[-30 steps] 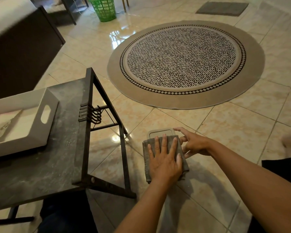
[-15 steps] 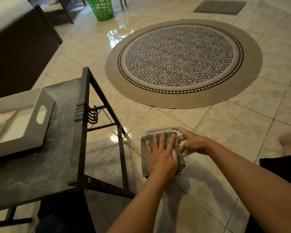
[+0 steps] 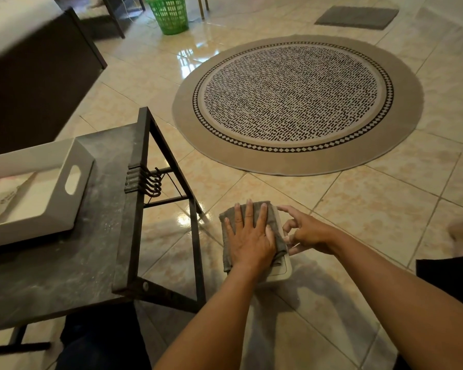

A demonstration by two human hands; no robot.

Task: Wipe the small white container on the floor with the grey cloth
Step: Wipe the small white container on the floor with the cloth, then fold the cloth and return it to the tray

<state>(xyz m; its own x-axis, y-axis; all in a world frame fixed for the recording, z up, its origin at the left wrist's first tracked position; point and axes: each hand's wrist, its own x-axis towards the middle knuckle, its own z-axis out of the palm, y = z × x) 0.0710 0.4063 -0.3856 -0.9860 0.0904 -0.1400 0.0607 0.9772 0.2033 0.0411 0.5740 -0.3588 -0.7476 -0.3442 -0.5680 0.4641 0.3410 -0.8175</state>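
The small white container [image 3: 284, 271] lies on the tiled floor just right of the table's leg. Only its near right corner and a strip of its right edge show. The grey cloth [image 3: 275, 226] is spread over the rest of it. My left hand [image 3: 249, 243] lies flat on the cloth with the fingers spread, pressing it onto the container's top. My right hand [image 3: 309, 232] is at the container's right side, its fingertips and thumb touching that edge and holding it steady.
A dark metal-framed table [image 3: 64, 268] stands at the left, with a white tray [image 3: 72, 206] on it and hooks on its side. A round patterned rug [image 3: 297, 162] lies ahead. A green basket [image 3: 169, 12], a grey mat [image 3: 356, 17] and dark furniture [image 3: 38, 76] lie further off.
My left hand has slid the cloth away from me over the container. The far rim is now covered and the near right corner is bared. My right hand stays at the right edge.
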